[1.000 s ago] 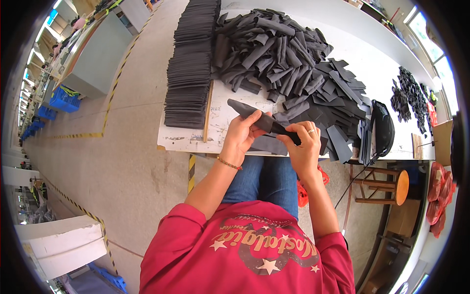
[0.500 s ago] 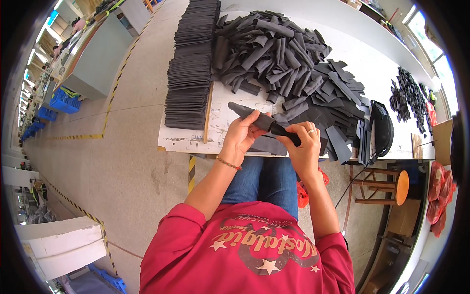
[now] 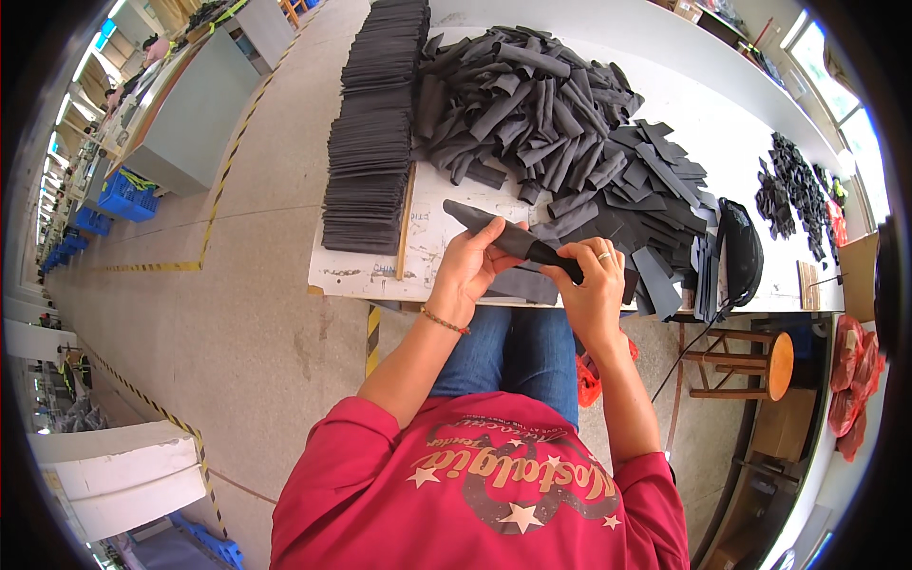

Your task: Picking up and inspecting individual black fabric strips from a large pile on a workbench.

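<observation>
Between my two hands is a long, narrow dark grey fabric piece (image 3: 510, 239), rolled or folded lengthwise, held slantwise above the table's front edge. My left hand (image 3: 465, 266) is closed on its middle, thumb on top and fingers underneath. With a pinch, my right hand (image 3: 593, 285) grips the darker, black end at the lower right. Whether that black end is the same fabric or a separate part inside it, I cannot tell. Just beyond my hands lies a large heap of curled dark grey strips (image 3: 518, 104). Flat dark pieces (image 3: 655, 171) spread to its right.
A long row of tightly stacked dark pieces (image 3: 366, 142) runs along the left of the white table (image 3: 432, 195), beside a wooden strip (image 3: 406, 223). At right are a black bag-like object (image 3: 741, 252), a smaller dark heap (image 3: 796, 185) and a wooden stool (image 3: 779, 364).
</observation>
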{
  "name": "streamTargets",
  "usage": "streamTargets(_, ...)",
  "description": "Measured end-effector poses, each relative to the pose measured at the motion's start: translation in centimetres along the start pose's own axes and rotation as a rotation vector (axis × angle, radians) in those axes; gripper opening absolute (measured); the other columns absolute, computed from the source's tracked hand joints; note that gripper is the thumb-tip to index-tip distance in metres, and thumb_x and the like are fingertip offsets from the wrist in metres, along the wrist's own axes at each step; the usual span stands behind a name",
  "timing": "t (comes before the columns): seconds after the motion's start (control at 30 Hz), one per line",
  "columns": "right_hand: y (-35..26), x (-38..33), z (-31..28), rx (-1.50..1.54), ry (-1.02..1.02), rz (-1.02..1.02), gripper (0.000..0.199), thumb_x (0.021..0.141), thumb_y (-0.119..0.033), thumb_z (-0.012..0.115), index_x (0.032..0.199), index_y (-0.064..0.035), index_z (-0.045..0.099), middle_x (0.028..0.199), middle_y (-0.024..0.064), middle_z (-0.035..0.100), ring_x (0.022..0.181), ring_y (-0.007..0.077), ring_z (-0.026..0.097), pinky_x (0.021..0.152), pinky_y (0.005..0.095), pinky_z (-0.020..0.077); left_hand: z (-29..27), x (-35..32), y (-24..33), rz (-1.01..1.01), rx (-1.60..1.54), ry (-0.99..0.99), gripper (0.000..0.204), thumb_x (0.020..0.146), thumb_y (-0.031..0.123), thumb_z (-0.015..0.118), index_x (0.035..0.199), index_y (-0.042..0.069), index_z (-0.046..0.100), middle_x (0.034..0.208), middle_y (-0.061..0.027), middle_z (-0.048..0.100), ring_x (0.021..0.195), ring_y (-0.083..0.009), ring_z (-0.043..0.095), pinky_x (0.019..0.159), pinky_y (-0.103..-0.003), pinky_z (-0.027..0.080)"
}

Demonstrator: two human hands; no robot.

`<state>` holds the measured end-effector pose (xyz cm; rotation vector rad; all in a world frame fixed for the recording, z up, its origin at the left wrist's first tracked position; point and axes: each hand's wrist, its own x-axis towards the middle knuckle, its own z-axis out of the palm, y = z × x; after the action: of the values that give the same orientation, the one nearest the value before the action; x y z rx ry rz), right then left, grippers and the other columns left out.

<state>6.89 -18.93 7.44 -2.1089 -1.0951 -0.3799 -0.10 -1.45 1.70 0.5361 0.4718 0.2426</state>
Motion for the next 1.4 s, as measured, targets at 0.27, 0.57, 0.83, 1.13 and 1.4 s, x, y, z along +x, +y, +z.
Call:
streamTargets(0.27,0.1,0.0,0.3,-0.058,0.036,-0.067,0.028,0.067,-0.015,0.08,0.088,-0.0069,0.064,0.086,0.0047,0.059,0.084,0.0253,0.057,0.079,0.0391,0.0412,0.8,-0.5,-0.4,0.058,0.048,-0.007,0.027,0.091,0.019,0.068,0.106,-0.002,0.058,0.106,-0.02,0.068,0.091,-0.0286,0.069,0.074,-0.041,0.061)
streamTargets(0.57,-1.6,-0.1,1.9,-0.003,0.122,-0.047,0.046,0.065,-0.012,0.083,0.103,-0.0058,0.058,0.096,0.0109,0.058,0.09,0.0311,0.057,0.08,0.0417,0.0429,3.2,-2.3,-0.7,0.301,0.114,-0.187,0.027,0.093,0.018,0.065,0.112,0.0,0.059,0.107,-0.018,0.068,0.103,-0.027,0.066,0.088,-0.04,0.055)
streamTargets(0.83,-1.1,-3.2,3.6,0.113,-0.023,-0.068,0.035,0.075,-0.001,0.074,0.101,-0.001,0.051,0.099,0.0192,0.057,0.086,0.0383,0.058,0.071,0.0435,0.0498,1.8,-1.1,-1.8,0.31,0.05,-0.321,0.026,0.101,0.026,0.053,0.108,0.002,0.06,0.103,-0.0171,0.069,0.106,-0.0264,0.064,0.092,-0.035,0.049)
streamTargets(1.13,-1.2,-1.6,4.1,0.297,-0.173,-0.146,0.03,0.076,0.0,0.071,0.1,-0.0004,0.053,0.097,0.0187,0.057,0.086,0.0381,0.059,0.072,0.0439,0.0499,1.0,-1.5,-0.2,0.27,-0.045,-0.213,0.024,0.097,0.022,0.06,0.109,0.001,0.057,0.105,-0.0184,0.068,0.11,-0.0302,0.063,0.094,-0.039,0.049)
streamTargets(1.4,-2.0,0.9,5.4,0.348,-0.205,-0.194,0.026,0.077,-0.001,0.07,0.098,-0.001,0.055,0.097,0.0184,0.057,0.087,0.0384,0.059,0.074,0.0428,0.0501,0.9,-1.3,-0.8,0.311,-0.108,-0.229,0.024,0.098,0.023,0.058,0.107,0.0,0.057,0.1,-0.0161,0.069,0.117,-0.0316,0.059,0.099,-0.041,0.046)
